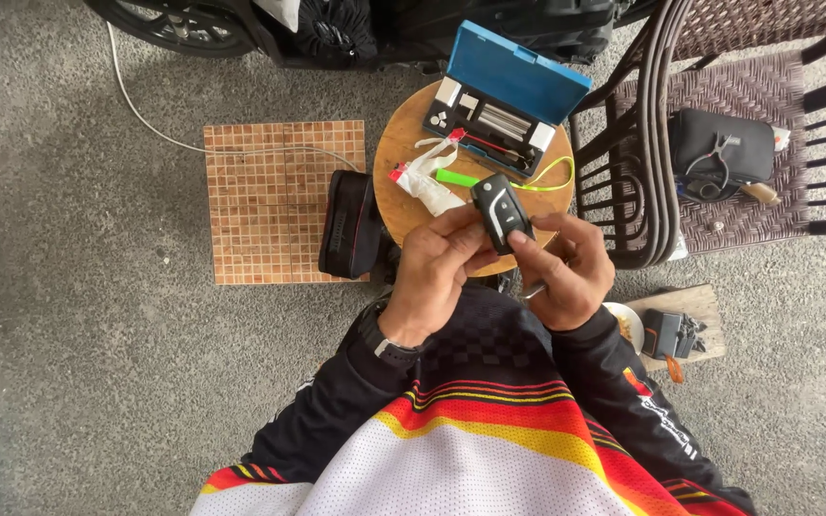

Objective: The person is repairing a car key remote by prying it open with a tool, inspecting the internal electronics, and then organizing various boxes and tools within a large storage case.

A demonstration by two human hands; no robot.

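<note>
Two hands at frame centre, left hand (pixel 437 272) and right hand (pixel 566 272) pinching glossy black oblong key fob (pixel 502 212), round wooden stool (pixel 403 143) above

I see my left hand (pixel 437 272) and right hand (pixel 566 272) covering the near end of the black key fob (pixel 502 210). Its button markings are too small to tell. The far wheel (pixel 179 24) is cut off by the top edge.
</note>
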